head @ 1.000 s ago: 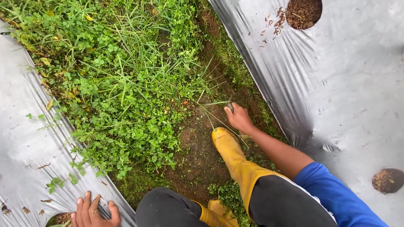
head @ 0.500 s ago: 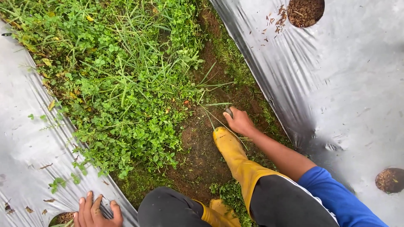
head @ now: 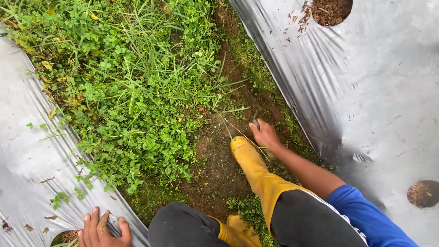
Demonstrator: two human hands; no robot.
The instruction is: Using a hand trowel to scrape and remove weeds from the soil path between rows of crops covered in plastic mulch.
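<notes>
At the lower left of the frame the left hand [head: 103, 228] lay flat with fingers spread on the silver plastic sheet [head: 27, 183], clamped on nothing. Weeds [head: 128, 91] filled the upper left and middle, beside a yellow rubber boot [head: 251, 162] on bare soil. Right of centre, the right hand [head: 264, 135] was closed around a small dark tool [head: 256, 122] and thin grass blades [head: 231, 116], near the right-hand sheet [head: 366, 91].

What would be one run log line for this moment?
left hand: flat on silver mulch sheet | right hand: grip shut on grass stems, beside yellow boot | weeds: thick
</notes>
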